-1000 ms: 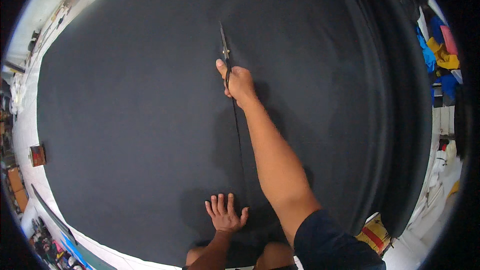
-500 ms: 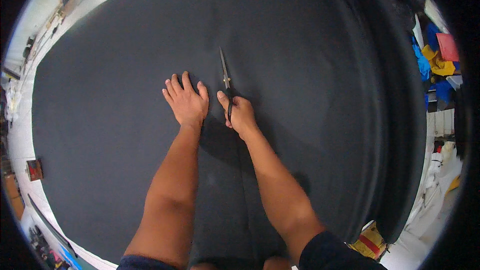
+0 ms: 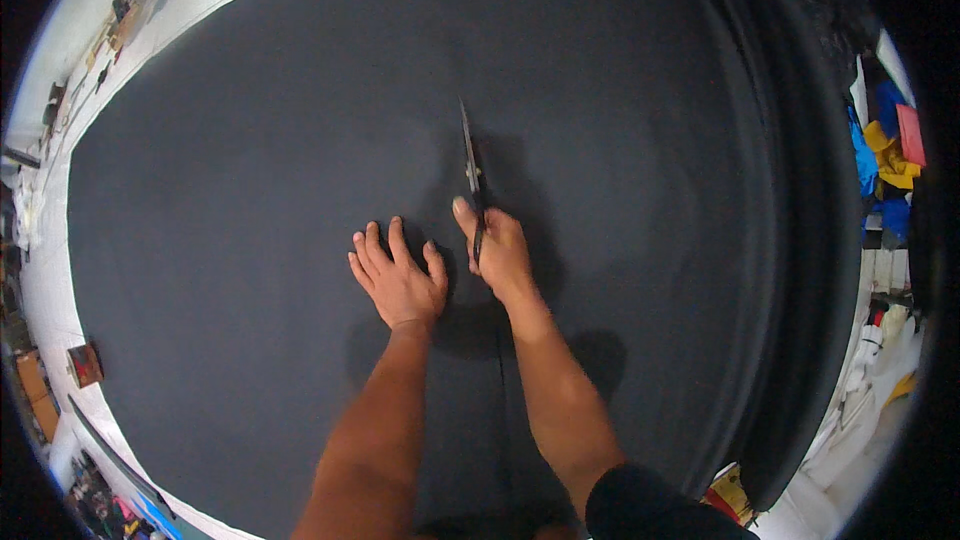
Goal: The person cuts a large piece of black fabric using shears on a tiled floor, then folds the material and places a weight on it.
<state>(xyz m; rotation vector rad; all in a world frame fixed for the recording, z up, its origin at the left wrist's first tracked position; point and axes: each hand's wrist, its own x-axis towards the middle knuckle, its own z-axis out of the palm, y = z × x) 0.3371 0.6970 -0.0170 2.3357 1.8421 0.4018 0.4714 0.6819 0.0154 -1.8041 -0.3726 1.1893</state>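
A large sheet of black fabric [image 3: 250, 170] covers the white table almost entirely. My right hand [image 3: 500, 255] grips a pair of dark scissors [image 3: 470, 165] whose long blades point away from me along the cloth. A thin cut line [image 3: 500, 390] runs back from the scissors toward my body. My left hand [image 3: 398, 278] lies flat on the fabric with fingers spread, just to the left of the scissors hand.
The fabric's right edge lies in thick folds [image 3: 800, 240]. Beyond it sit coloured cloth scraps [image 3: 885, 155] in blue, yellow and pink. Small tools and clutter [image 3: 130, 10] line the white table's far left edge. A small brown box [image 3: 84, 364] sits at the near left.
My left hand moved from near my body up beside the scissors and flattened on the cloth. My right hand with the scissors now sits closer to me.
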